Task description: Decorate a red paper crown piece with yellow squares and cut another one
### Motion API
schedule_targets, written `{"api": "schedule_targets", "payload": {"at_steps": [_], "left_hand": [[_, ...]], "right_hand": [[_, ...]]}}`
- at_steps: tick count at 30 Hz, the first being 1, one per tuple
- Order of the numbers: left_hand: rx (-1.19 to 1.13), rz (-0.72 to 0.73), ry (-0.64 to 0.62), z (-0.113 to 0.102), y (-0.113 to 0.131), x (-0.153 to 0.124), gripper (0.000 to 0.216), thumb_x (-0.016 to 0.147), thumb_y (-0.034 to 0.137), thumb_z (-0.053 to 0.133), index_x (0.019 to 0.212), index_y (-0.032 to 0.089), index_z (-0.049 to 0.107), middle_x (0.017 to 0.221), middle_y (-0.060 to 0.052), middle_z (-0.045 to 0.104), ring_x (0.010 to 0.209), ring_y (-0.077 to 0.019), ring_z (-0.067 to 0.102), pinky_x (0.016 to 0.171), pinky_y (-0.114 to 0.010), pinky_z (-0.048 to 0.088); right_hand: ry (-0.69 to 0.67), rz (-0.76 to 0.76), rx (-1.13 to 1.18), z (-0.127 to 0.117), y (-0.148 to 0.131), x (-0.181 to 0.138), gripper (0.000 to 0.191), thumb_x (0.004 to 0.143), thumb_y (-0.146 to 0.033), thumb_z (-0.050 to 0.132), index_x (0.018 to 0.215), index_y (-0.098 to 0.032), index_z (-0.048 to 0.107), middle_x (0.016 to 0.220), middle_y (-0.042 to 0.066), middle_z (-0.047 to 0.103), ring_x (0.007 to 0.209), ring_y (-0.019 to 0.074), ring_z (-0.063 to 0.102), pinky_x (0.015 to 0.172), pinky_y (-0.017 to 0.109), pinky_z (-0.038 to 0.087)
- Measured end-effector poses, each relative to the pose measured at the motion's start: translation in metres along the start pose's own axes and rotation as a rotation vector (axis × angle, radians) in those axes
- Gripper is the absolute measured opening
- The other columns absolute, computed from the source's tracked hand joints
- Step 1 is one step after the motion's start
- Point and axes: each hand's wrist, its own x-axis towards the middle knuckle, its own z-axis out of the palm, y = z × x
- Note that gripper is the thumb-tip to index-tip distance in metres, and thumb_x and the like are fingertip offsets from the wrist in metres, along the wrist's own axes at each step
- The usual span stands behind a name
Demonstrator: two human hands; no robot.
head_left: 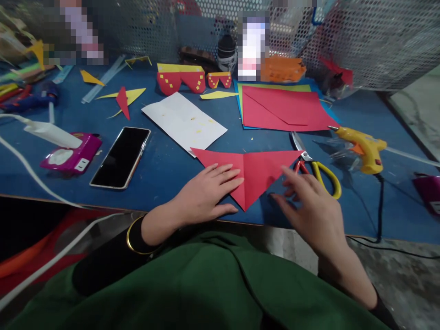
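Note:
A red paper triangle (256, 172) with a crease down its middle lies on the table, its point toward me. My left hand (209, 195) rests on its left half with the fingers stretched out. Beside the right edge of the triangle is my right hand (309, 206), thumb and fingers apart and partly bent, holding nothing. Its index fingertip is at the paper's edge; whether it touches, I cannot tell. Scissors (321, 174) with red and yellow handles lie just beyond that hand, partly hidden by it. Left of the triangle, a white sheet (184, 121) bears small yellow scraps.
A yellow glue gun (364, 146) with a cord lies at the right, by stacked coloured paper (285, 107). Red paper masks (180, 80) stand at the back. At left are a phone (120, 158), a purple power socket (72, 153) and a blue glue gun (30, 98).

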Motion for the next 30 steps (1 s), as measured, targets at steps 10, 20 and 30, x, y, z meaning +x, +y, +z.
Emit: {"api": "schedule_targets", "payload": {"at_steps": [10,20,30], "left_hand": [[-0.037,-0.028,0.095,0.001,0.000,0.002,0.062,0.089,0.049,0.070,0.139,0.013,0.059,0.146,-0.018,0.060,0.140,-0.0338,0.051,0.116,-0.052,0.040],[-0.038,-0.030,0.400,0.007,0.009,-0.006,0.014,0.096,0.021,0.061,0.094,0.018,0.075,0.102,-0.006,0.081,0.102,-0.0250,0.074,0.088,-0.039,0.058],[-0.196,-0.288,0.406,0.004,0.014,0.001,0.011,0.091,0.025,0.070,0.080,0.022,0.072,0.096,-0.005,0.078,0.094,-0.0220,0.071,0.084,-0.036,0.055]], "right_hand": [[-0.052,-0.634,-0.223,0.020,-0.017,0.018,0.027,0.099,-0.011,0.050,0.115,-0.014,0.072,0.115,0.011,0.077,0.104,0.0247,0.069,0.088,0.040,0.053],[-0.040,-0.290,0.134,0.022,-0.021,0.000,0.023,0.098,-0.013,0.054,0.107,-0.020,0.075,0.098,0.007,0.077,0.090,0.0205,0.069,0.078,0.035,0.057],[-0.029,0.011,0.183,0.026,-0.020,-0.001,0.024,0.097,-0.034,0.062,0.119,-0.027,0.068,0.089,0.003,0.077,0.084,0.0229,0.072,0.075,0.038,0.056]]}}
